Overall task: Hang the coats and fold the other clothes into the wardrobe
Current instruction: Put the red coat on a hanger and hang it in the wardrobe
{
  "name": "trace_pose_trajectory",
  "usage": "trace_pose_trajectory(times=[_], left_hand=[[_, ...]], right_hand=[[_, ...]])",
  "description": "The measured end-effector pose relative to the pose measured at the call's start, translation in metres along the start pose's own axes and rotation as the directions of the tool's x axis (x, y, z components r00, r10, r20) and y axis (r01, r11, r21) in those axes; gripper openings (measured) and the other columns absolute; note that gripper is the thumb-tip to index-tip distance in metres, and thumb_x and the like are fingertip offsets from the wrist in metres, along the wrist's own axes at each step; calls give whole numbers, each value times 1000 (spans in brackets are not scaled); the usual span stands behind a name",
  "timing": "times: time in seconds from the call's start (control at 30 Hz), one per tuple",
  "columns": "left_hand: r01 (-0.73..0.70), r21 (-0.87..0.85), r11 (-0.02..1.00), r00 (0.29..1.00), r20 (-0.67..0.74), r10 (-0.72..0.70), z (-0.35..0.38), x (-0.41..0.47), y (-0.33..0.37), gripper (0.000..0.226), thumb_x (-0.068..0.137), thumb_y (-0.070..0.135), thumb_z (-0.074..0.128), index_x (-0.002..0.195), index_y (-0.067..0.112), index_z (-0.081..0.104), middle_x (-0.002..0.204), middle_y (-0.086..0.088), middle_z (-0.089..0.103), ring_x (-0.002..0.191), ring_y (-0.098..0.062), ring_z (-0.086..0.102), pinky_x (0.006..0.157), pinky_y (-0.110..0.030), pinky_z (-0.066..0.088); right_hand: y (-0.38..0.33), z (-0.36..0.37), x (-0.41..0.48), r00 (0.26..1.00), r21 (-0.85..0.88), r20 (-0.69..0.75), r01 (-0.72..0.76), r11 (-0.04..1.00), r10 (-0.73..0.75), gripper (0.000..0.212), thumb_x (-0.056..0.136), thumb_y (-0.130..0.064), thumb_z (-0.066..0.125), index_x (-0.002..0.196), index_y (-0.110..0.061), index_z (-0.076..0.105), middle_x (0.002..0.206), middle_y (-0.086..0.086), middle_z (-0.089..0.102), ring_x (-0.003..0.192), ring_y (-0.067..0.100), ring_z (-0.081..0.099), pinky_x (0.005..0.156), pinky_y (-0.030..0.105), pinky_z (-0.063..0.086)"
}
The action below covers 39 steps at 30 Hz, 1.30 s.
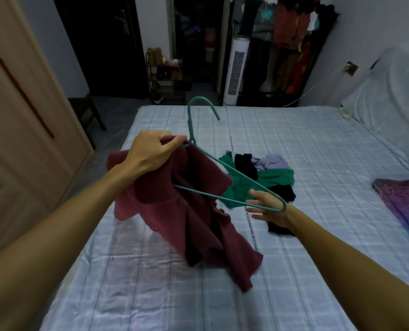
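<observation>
Closest in, the maroon coat (198,223) dangles over the near part of the bed (294,130), and its blurred lower end hangs so low that I can't say whether it brushes the sheet. Up at the collar, the left hand (151,151) pinches the cloth between thumb and fingers, right at the neck of the teal hanger (190,125), whose hook points up. One shoulder of the coat is on the hanger's left arm, while the hanger's right arm sticks out bare. The right hand (268,206) is at that bare tip with its fingers straight and spread, gripping nothing, and whether it touches the wire is unclear.

Just beyond the hands, a pile (270,173) of green, black and lilac clothes lies mid-bed. A purple cloth (404,201) sits at the right edge.

Farther back, a white tower fan (237,70) stands past the foot of the bed, and a rack (289,44) crowded with hung clothes is beside it. A beige door (19,115) runs along the left.
</observation>
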<state>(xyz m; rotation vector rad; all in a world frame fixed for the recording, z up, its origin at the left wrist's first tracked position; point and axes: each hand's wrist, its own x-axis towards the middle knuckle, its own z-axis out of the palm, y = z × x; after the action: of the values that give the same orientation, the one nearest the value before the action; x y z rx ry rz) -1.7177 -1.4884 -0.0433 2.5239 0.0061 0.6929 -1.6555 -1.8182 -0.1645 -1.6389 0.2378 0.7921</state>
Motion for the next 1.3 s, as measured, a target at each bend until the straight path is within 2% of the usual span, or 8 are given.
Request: trace_pose_trajectory(times=[0.13, 0.23, 0.4, 0.5, 0.57, 0.67, 0.83, 1.3], left_hand=[[-10, -163, 987, 997, -77, -3, -19, 3, 7, 47, 82, 63, 48, 68, 26, 73, 61, -5, 68, 58, -19, 63, 54, -38, 46], [-43, -228, 973, 992, -129, 14, -33, 3, 16, 17, 86, 51, 55, 73, 45, 65, 67, -8, 71, 60, -19, 63, 54, -36, 45], [-47, -242, 969, 984, -179, 3, -48, 0, 19, 50, 85, 55, 52, 72, 12, 74, 63, -19, 67, 61, -35, 62, 56, -39, 44], [-24, -250, 968, 983, -182, -22, -57, -1, 16, 67, 83, 61, 50, 69, -2, 69, 66, -26, 65, 64, -39, 61, 57, -42, 46], [-7, -247, 969, 984, -174, -37, -63, -2, 14, 57, 83, 60, 50, 58, 11, 66, 57, -19, 61, 54, -28, 56, 53, -36, 44], [23, -138, 990, 980, -192, -50, -70, -2, 0, 55, 81, 60, 51, 53, 14, 55, 51, -9, 52, 50, -9, 44, 51, -29, 35], [22, 69, 997, 982, -189, -9, -65, -6, -37, 52, 82, 68, 47, 79, 19, 67, 69, 0, 66, 65, -17, 61, 61, -39, 48], [-176, 602, 779, 961, -65, 267, -30, -6, -10, 41, 95, 42, 33, 110, 14, 59, 72, -13, 56, 45, -34, 54, 40, -33, 41]], right_hand=[[9, 44, 6, 922, -373, -83, 322, 870, -377, 74, 79, -31, 76, 141, -19, 38, 129, 4, 53, 114, 20, 55, 89, 35, 49], [19, 88, 12, 830, -375, -35, 505, 777, -557, 80, 71, -35, 80, 139, -31, 37, 133, 1, 56, 119, 18, 55, 101, 42, 45], [-9, 134, 24, 833, -337, -155, 460, 821, -531, 97, 77, -33, 77, 150, -26, 15, 134, 2, 53, 119, 23, 52, 98, 31, 43], [-16, 149, 39, 877, -319, -112, 414, 853, -468, 65, 75, -35, 78, 132, -21, 51, 112, -3, 64, 106, 18, 60, 91, 38, 51], [-18, 156, 41, 881, -320, -96, 414, 852, -464, 26, 82, -31, 72, 101, -13, 70, 94, 3, 72, 93, 20, 67, 81, 40, 56], [-29, 142, 37, 833, -185, -171, 497, 848, -526, 7, 89, -20, 64, 88, -14, 68, 84, 5, 68, 79, 15, 61, 69, 32, 51], [-63, 74, 26, 709, -306, -240, 592, 745, -663, 11, 89, -5, 61, 85, -15, 64, 74, -1, 61, 63, -4, 51, 64, 23, 43], [-141, 28, -35, 575, -337, -470, 585, 738, -670, 24, 81, -30, 66, 72, -8, 65, 60, 0, 57, 56, 11, 52, 54, 31, 43]])
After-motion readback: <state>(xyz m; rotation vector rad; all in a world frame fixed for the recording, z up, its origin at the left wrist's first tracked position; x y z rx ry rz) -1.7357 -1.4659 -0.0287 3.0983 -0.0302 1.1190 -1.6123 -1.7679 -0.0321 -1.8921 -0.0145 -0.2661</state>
